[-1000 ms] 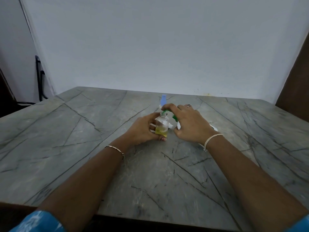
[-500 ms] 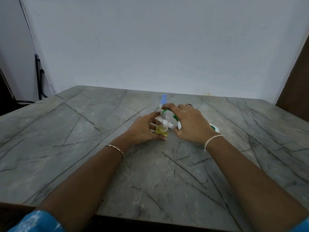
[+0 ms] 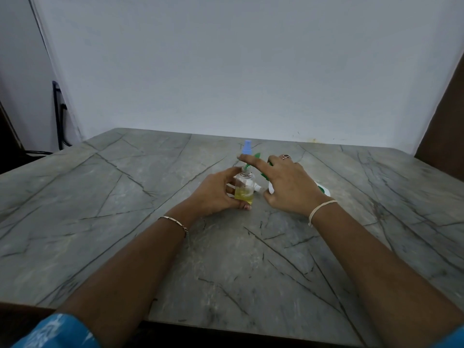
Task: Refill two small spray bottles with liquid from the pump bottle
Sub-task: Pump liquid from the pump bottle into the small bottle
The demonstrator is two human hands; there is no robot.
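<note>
A small clear spray bottle (image 3: pixel 244 188) without its cap stands on the grey stone table (image 3: pixel 113 197), about a third full of yellow liquid. My left hand (image 3: pixel 213 192) grips it from the left. My right hand (image 3: pixel 291 187) holds the white pump bottle (image 3: pixel 322 189) tilted, most of it hidden under the palm. Its green spout (image 3: pixel 247 167) ends at the small bottle's mouth. My right index finger stretches out straight over the green pump head. A second small spray bottle with a blue cap (image 3: pixel 247 146) stands just behind.
A white backdrop rises behind the table's far edge. A dark stand (image 3: pixel 59 114) is at the far left and a brown panel (image 3: pixel 447 116) at the right. Bare tabletop lies on both sides of the hands and in front of them.
My right index finger has straightened and lifted from a curled press on the pump head. The left hand and the small bottle have stayed put.
</note>
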